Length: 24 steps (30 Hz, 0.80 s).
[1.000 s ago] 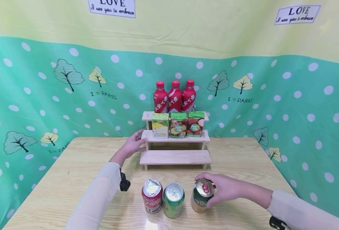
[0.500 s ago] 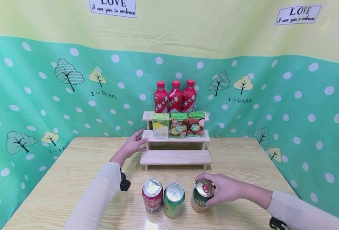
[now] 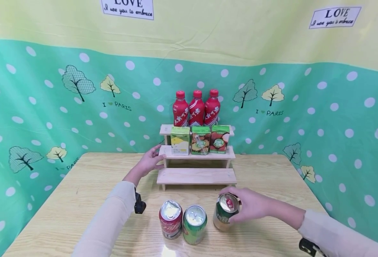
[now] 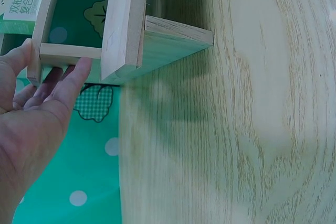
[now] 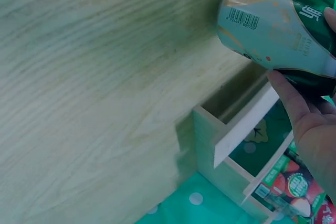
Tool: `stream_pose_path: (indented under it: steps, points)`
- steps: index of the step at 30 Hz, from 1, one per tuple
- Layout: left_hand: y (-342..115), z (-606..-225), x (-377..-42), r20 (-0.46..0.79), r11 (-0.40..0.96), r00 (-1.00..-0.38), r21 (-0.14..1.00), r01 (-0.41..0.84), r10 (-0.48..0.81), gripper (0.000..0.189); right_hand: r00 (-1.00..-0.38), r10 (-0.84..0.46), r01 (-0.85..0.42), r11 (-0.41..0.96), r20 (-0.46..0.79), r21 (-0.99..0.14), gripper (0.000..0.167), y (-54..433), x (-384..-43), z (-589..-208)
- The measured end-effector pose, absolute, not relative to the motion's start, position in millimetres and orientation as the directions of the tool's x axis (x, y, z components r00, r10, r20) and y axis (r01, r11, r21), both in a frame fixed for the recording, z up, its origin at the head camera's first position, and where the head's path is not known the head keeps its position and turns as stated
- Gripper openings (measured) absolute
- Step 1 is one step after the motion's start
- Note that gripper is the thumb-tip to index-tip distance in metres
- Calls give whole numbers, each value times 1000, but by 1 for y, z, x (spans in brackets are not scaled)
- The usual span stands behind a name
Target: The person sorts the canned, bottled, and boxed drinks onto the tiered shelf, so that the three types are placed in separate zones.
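My right hand (image 3: pixel 251 203) grips a dark green and gold drink can (image 3: pixel 225 214) near its top, thumb on the near side and fingers round the far side. In the right wrist view the can (image 5: pixel 273 30) shows its barcode. My left hand (image 3: pixel 148 161) holds the left end of the middle step of a three-step wooden display stand (image 3: pixel 197 175), thumb at the board's edge and fingers below, as the left wrist view shows. A red can (image 3: pixel 170 223) and a green can (image 3: pixel 194 228) stand side by side, left of the gripped can.
Three red bottles (image 3: pixel 197 110) stand on the stand's top step. On the middle step sit three juice boxes (image 3: pixel 200 142); the lowest step is bare. A dotted cloth (image 3: pixel 118 121) hangs behind the wooden table (image 3: pixel 89 200).
My right hand and its can have risen slightly, the can moving a little toward the stand. My left hand keeps its hold, and the head view has shifted slightly.
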<state>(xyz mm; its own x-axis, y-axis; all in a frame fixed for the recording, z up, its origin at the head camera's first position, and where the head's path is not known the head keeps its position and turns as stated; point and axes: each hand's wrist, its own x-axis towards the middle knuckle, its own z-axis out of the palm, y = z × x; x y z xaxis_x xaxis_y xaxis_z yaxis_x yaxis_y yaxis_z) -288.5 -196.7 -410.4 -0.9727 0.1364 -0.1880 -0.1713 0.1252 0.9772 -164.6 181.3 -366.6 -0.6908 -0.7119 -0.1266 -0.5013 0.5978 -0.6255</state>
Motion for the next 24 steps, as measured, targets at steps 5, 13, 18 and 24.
stream_pose_path:
  steps: [5,13,18,24]
  points:
    - [-197,-411,-289,-185,117,-973,979,-170,135,67,-690,-717,-516,582,-97,-629,67,180,-170,-363]
    - [-196,-412,-289,-179,107,-974,980,-165,137,67,-715,-694,-495,592,-90,-636,69,178,-178,-360]
    - [-198,-413,-290,-179,101,-974,981,-166,135,68,-720,-691,-496,577,-63,-649,70,175,-182,-358]
    - [-198,-414,-291,-177,108,-974,981,-163,138,68,-723,-690,-506,566,-38,-650,71,169,-188,-358]
